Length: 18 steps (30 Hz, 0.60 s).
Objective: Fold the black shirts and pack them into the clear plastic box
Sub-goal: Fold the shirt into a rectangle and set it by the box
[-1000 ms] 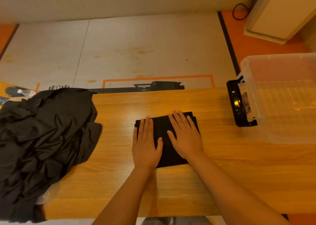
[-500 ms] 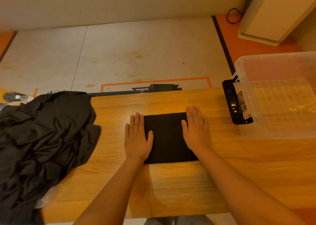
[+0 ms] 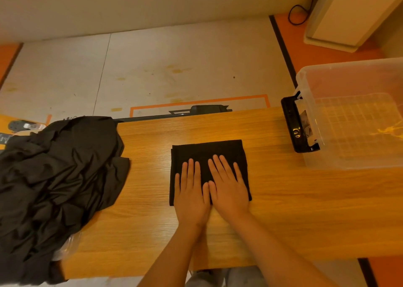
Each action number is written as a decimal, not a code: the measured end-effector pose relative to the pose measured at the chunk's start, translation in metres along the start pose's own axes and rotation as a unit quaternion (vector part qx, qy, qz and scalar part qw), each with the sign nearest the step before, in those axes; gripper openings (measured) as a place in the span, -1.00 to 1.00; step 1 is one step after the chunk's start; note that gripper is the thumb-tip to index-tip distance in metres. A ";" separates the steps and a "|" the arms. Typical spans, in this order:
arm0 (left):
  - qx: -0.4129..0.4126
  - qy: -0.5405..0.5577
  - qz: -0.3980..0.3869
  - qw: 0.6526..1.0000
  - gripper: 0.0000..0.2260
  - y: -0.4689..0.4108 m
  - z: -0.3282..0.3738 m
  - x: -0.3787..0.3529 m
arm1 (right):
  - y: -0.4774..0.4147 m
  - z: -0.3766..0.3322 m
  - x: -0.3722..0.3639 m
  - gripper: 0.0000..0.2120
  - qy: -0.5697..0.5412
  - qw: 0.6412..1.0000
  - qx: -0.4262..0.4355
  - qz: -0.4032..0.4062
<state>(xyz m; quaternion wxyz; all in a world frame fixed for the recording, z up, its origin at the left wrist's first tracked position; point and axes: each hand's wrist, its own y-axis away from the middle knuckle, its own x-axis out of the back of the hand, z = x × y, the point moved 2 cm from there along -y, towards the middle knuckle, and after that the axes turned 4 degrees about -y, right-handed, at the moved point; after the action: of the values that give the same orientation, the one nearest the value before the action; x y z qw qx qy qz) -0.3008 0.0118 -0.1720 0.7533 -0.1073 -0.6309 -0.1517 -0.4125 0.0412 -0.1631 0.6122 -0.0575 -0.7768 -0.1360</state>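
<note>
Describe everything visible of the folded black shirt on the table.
The folded shirt is a black, roughly square packet of soft-looking cloth, lying flat on the wooden table. Layered edges show on its left side. The left hand and right hand lie flat on its near half, side by side, fingers straight. Nothing else touches it.

We see the left hand (image 3: 190,196) and the right hand (image 3: 229,188) bare, on bare forearms (image 3: 172,254) reaching the frame's lower edge. At bottom centre we see pale grey clothing (image 3: 218,278); its kind we cannot tell.
</note>
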 end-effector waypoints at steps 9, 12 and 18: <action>0.066 -0.019 0.007 0.998 -0.42 -0.007 -0.024 0.005 | 0.017 0.024 0.006 -0.39 -0.004 0.998 -0.058 0.012; 0.027 -0.025 -0.005 0.999 -0.42 -0.015 -0.023 0.006 | 0.028 0.023 0.006 -0.37 -0.016 0.996 -0.086 -0.002; -0.267 -0.118 -0.043 0.956 -0.42 -0.087 -0.049 0.029 | 0.076 0.013 0.016 -0.35 -0.042 0.993 -0.107 -0.024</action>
<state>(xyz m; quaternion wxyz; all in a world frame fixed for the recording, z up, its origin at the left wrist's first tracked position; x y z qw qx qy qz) -0.2831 -0.0895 -0.1550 0.6105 -0.2943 -0.6557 -0.3327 -0.4096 0.1162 -0.1394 0.5662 -0.1094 -0.7839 -0.2300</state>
